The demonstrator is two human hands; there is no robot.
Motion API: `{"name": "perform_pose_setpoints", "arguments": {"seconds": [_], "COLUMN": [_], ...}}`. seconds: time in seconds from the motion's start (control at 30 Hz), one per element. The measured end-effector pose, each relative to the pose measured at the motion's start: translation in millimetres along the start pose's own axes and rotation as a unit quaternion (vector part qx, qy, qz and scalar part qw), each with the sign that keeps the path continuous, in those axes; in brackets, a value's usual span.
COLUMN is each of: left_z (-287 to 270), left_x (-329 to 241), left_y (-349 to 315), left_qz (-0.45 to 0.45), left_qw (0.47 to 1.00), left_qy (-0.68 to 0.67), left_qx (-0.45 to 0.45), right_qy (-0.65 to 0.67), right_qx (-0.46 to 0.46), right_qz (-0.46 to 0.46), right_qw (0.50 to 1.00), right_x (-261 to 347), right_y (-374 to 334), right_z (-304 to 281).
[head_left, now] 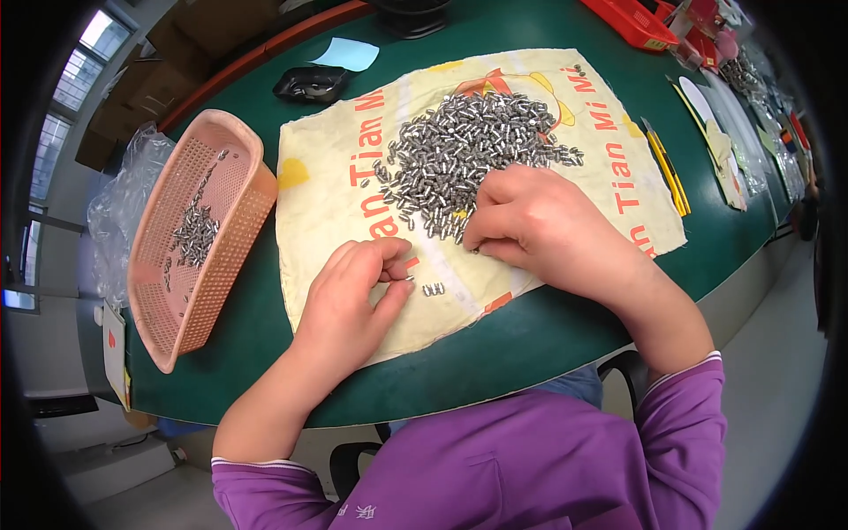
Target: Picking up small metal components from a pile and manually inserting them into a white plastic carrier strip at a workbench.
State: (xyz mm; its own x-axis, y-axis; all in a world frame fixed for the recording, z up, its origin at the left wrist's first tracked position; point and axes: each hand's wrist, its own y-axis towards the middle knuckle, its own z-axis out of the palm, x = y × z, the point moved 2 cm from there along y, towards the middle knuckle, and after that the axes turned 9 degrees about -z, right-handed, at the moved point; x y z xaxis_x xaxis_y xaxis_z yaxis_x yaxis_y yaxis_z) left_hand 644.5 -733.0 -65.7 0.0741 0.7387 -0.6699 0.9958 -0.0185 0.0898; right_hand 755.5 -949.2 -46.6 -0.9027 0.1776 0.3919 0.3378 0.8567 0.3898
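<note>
A large heap of small silvery metal cylinders lies on a cream cloth with red printing. My right hand rests at the heap's near edge, thumb and fingers pinched together. A bit of a metal cylinder shows at its fingertips; the rest is hidden. Lower left on the cloth, my left hand is curled, with thumb and forefinger close together. A shiny metal piece shows at the thumb tip, seemingly between the fingers. Just right of that hand, a few cylinders lie side by side in a short row, apart from the heap.
To the left, a tilted pink plastic basket holds more cylinders. A black tray and pale blue paper lie behind the cloth. Yellow-handled cutters or knives lie to the right, a red tray far right, on the green table.
</note>
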Motion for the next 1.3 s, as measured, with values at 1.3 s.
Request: {"name": "perform_pose_setpoints", "arguments": {"seconds": [1.3], "left_z": [3.9], "left_x": [-3.4], "left_y": [-12.7], "left_qz": [-0.016], "left_qw": [0.998], "left_qy": [-0.051], "left_qx": [0.039], "right_qy": [0.035], "right_qx": [0.069], "right_qz": [-0.095], "right_qw": [0.992], "right_x": [7.8], "right_y": [1.9], "right_z": [17.0]}}
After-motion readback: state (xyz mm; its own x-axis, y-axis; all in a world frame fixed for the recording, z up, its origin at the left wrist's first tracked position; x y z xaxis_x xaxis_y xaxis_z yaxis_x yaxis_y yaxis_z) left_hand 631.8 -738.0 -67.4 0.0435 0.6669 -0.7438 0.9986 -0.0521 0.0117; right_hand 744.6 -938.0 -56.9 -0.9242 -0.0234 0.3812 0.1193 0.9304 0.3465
